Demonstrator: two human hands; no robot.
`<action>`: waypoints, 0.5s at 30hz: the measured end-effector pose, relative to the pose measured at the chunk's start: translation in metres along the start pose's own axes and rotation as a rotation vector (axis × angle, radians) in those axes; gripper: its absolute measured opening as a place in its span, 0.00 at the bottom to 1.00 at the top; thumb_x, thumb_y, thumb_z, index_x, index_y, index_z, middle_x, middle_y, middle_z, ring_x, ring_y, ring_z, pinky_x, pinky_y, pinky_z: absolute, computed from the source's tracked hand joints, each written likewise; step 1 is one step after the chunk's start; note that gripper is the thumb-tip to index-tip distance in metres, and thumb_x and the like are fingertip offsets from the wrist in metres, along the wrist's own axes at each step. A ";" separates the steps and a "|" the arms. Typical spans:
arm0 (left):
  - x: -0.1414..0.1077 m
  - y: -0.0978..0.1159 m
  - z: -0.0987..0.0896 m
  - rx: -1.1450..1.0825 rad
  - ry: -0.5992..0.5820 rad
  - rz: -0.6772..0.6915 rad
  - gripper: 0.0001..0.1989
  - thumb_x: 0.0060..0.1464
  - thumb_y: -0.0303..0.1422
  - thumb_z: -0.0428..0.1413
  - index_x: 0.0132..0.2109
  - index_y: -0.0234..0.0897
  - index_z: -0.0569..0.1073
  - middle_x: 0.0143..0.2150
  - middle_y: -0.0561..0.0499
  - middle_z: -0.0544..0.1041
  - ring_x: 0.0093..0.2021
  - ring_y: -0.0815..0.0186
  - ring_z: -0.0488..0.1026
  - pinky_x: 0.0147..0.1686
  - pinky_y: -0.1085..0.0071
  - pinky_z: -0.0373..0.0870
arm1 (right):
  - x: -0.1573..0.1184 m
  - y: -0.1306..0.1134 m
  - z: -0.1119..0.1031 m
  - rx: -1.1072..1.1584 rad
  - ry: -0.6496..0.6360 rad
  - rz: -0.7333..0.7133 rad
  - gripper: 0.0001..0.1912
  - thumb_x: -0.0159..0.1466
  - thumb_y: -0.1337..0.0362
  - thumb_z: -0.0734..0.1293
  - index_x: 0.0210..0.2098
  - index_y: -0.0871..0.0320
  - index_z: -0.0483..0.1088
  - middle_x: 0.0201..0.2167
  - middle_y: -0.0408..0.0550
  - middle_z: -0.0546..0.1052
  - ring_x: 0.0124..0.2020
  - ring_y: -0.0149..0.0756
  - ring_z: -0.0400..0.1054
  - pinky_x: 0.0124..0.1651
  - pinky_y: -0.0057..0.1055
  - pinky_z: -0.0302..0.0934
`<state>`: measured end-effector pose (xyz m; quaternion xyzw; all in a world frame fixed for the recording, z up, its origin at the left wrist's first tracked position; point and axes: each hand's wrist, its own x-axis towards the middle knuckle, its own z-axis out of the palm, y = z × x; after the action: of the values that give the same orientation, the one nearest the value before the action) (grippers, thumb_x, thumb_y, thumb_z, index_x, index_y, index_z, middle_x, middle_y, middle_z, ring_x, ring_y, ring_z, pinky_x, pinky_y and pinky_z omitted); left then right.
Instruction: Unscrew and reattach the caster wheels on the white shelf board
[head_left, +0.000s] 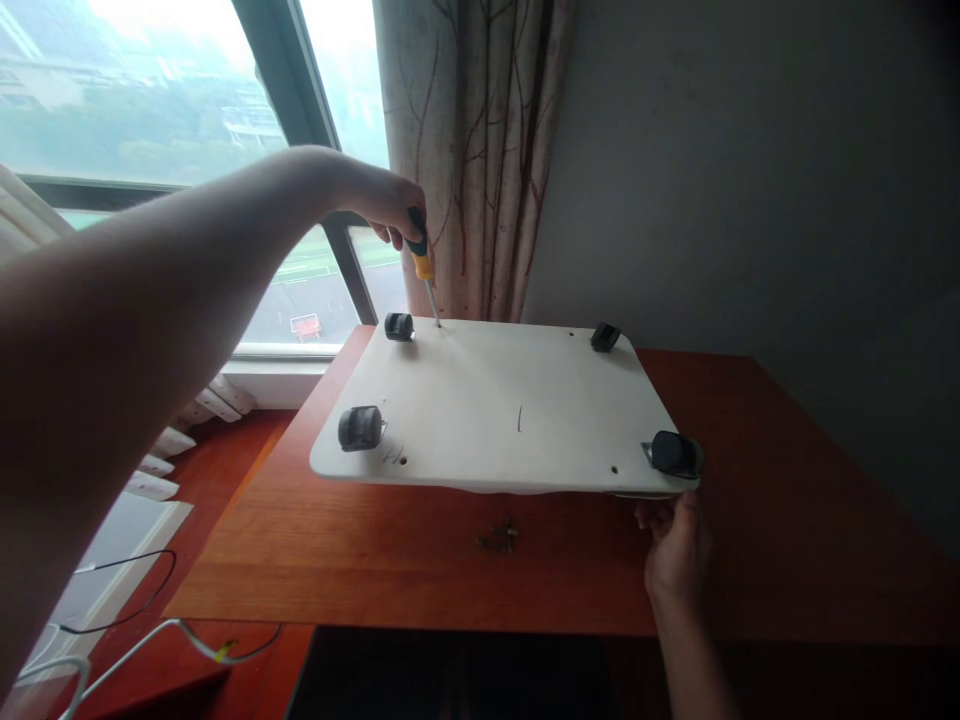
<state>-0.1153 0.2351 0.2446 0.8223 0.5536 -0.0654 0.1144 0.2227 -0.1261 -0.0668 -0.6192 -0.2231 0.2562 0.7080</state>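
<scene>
My left hand [394, 210] is wrapped round the dark green and yellow handle of a screwdriver [423, 262]. The screwdriver stands nearly upright, and its tip meets the far left part of a white board [487, 400] on casters. Whether the tip sits in a screw or a hole is too small to tell. At the near right corner, my right hand [677, 550] grips the board's edge, with its fingers partly hidden underneath. Black casters sit at the corners: far left [399, 327], near left [361, 428], far right [605, 337] and near right [675, 454].
Several small screws [499, 535] lie in a loose pile on the reddish wooden table [360, 560], in front of the board. Behind stand a patterned curtain [480, 150] and a window [150, 100]. Cables [142, 640] run beside the table's left front edge.
</scene>
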 end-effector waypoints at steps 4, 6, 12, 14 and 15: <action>0.007 0.001 -0.001 0.203 0.100 -0.029 0.31 0.56 0.55 0.55 0.45 0.27 0.79 0.27 0.46 0.78 0.34 0.60 0.76 0.43 0.65 0.69 | 0.000 0.002 -0.001 0.002 0.003 -0.002 0.20 0.65 0.46 0.62 0.33 0.58 0.68 0.25 0.42 0.70 0.24 0.31 0.64 0.28 0.30 0.58; 0.010 0.001 -0.001 0.217 0.117 -0.043 0.34 0.54 0.58 0.55 0.41 0.25 0.79 0.24 0.45 0.77 0.33 0.58 0.76 0.43 0.62 0.70 | 0.000 0.001 -0.001 0.003 0.006 0.010 0.20 0.65 0.46 0.62 0.33 0.58 0.68 0.25 0.42 0.71 0.25 0.31 0.64 0.29 0.30 0.58; 0.010 0.008 0.007 -0.017 0.064 0.102 0.24 0.63 0.41 0.50 0.63 0.36 0.65 0.50 0.44 0.79 0.39 0.67 0.77 0.39 0.71 0.72 | -0.003 -0.004 0.000 -0.011 -0.003 0.023 0.21 0.66 0.45 0.62 0.32 0.59 0.69 0.24 0.42 0.70 0.24 0.31 0.64 0.29 0.30 0.58; 0.011 0.010 0.009 -0.044 0.068 0.131 0.22 0.63 0.39 0.51 0.61 0.36 0.67 0.48 0.45 0.79 0.39 0.66 0.77 0.40 0.70 0.72 | -0.003 -0.004 0.000 -0.009 0.000 0.018 0.22 0.66 0.45 0.62 0.31 0.58 0.68 0.24 0.42 0.70 0.24 0.31 0.63 0.29 0.30 0.58; 0.013 0.011 0.009 -0.038 0.083 0.131 0.22 0.63 0.41 0.51 0.60 0.36 0.69 0.45 0.46 0.80 0.39 0.66 0.77 0.41 0.69 0.71 | -0.003 -0.004 0.001 -0.007 -0.001 0.013 0.22 0.66 0.45 0.62 0.31 0.58 0.68 0.23 0.42 0.70 0.24 0.31 0.63 0.29 0.30 0.57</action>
<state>-0.1003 0.2405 0.2339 0.8564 0.5040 -0.0132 0.1113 0.2205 -0.1279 -0.0629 -0.6228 -0.2203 0.2604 0.7041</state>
